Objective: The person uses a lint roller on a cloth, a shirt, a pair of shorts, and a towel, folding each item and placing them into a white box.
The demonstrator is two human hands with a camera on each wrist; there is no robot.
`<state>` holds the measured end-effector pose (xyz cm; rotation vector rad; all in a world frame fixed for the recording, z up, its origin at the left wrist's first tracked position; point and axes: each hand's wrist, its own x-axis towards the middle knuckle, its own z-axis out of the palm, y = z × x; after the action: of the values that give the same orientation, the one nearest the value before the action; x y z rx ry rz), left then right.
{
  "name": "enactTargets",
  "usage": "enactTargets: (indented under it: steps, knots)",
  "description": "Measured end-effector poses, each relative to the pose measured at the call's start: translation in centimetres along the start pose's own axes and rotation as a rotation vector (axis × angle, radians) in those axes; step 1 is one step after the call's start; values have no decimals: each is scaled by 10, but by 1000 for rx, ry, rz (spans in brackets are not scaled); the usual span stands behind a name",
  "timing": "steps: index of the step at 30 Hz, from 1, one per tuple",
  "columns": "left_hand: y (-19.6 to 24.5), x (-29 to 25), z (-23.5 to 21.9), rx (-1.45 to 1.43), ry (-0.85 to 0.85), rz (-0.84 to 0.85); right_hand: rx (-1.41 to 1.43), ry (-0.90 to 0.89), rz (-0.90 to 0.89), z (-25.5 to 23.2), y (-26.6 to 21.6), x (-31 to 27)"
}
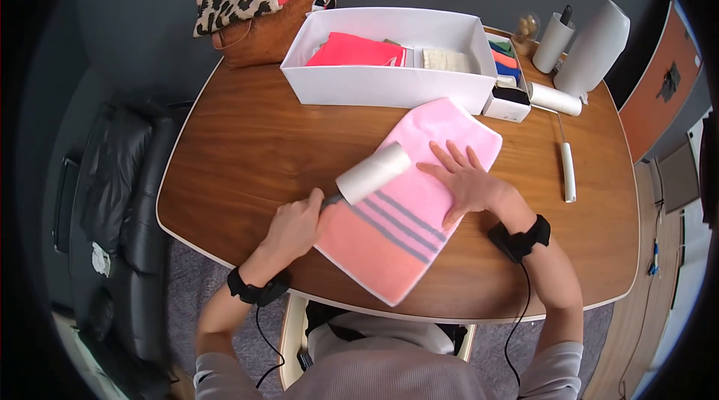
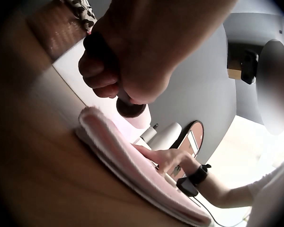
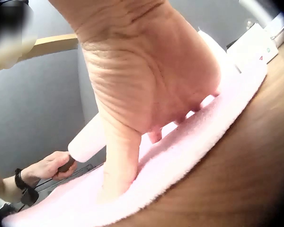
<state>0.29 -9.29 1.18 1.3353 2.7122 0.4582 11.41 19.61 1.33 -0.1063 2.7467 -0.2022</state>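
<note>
A pink and orange towel (image 1: 389, 231) with grey stripes lies slantwise on the wooden table. My left hand (image 1: 290, 231) grips the dark handle of a white lint roller (image 1: 373, 173), whose cylinder is over the towel's left side; in the left wrist view the fingers (image 2: 100, 80) curl round the handle. Fingers spread, my right hand (image 1: 472, 186) rests on the towel's right part, and the right wrist view shows its thumb and fingertips touching the pink cloth (image 3: 194, 142). Whether the roller touches the cloth I cannot tell.
Behind the towel stands a white box (image 1: 389, 89) with folded cloths, beside a smaller box (image 1: 507, 106) of coloured items. A brown basket (image 1: 262, 40) holds patterned fabric at the back left. To the right are a white roll (image 1: 556, 99), a white-handled tool (image 1: 568, 171) and a white vase-like object (image 1: 593, 48).
</note>
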Motion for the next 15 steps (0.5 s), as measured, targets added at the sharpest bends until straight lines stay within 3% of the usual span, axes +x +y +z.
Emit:
enactTargets:
  steps: [5, 7, 13, 15]
  knots:
    - [10, -8, 9, 26, -208, 120, -87, -60, -43, -15, 4, 9]
    - [4, -8, 17, 53, -182, 92, -81, -25, -24, -12, 4, 7]
    - [-8, 15, 14, 164, -53, -76, -117, 33, 290, -5, -4, -8]
    - [-11, 26, 3, 170, -13, -112, -76, 46, 256, 0, 1, -9]
